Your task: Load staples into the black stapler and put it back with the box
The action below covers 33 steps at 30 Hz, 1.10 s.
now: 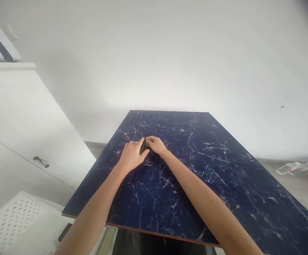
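Beyond the dark blue, marble-patterned table (196,177), a bare white wall (154,53) was seen, with a white cabinet (23,117) placed to the left and clear plastic bottles (289,168) left on the floor to the right. Over the left half of the tabletop, well in from the near edge, a small dark object (143,146) was held between the thumb and fingers of the left hand (134,154), which were closed about its sides. Most of it was covered, so what it was could not be told. The right hand (156,144) was brought close against its right side, fingers bent and tips drawn together; whether anything was gripped by them could not be made out. If the left thumb were eased, the object could be tipped or dropped onto the tabletop, its hold being judged narrow. A hard push from the right fingertips could twist it out of line, and any small part kept between the hands could be let slip unseen.
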{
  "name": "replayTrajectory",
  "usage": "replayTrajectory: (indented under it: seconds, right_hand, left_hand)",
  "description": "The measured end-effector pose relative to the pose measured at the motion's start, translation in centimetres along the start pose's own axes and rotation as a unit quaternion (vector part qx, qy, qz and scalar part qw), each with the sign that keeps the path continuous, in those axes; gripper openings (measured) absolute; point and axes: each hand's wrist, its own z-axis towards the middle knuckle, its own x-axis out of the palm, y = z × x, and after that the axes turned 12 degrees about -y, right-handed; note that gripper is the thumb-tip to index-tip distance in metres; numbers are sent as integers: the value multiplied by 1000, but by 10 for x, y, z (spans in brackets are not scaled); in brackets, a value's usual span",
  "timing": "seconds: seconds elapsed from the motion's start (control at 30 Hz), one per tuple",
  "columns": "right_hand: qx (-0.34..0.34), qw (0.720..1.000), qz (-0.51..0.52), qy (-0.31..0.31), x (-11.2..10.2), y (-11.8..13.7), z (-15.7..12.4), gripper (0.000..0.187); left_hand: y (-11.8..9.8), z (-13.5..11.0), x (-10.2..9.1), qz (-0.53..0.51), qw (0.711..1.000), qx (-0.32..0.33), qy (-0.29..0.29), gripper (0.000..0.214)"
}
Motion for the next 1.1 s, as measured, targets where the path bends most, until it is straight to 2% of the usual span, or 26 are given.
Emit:
replayTrajectory:
  seconds: [0.1,0.27,0.4,0.6,0.77,0.9,1.1]
  right_hand:
    - [-3,999,-3,-36,1,-4,1,23]
    - [19,993,19,-112,-11,-7,8,18]
    - [51,987,49,-143,-23,-6,11,18]
    - [118,976,115,-140,-21,4,7,18]
    - [167,964,173,-111,-25,18,5,5]
    - [191,958,198,-73,-29,23,3,9]
    - [211,960,179,-50,-30,23,0,6]
  left_hand:
    - [-2,-2,3,-21,999,4,27,83]
    - [-9,-4,11,-39,999,-28,11,75]
    - [-15,-6,17,-39,999,-22,11,77]
    - [-17,-7,17,-29,999,22,-27,69]
    - [-21,-3,4,29,992,110,-48,61]
    - [-26,-1,-2,72,982,166,-57,54]
    - [-24,-1,-2,56,981,176,-59,48]
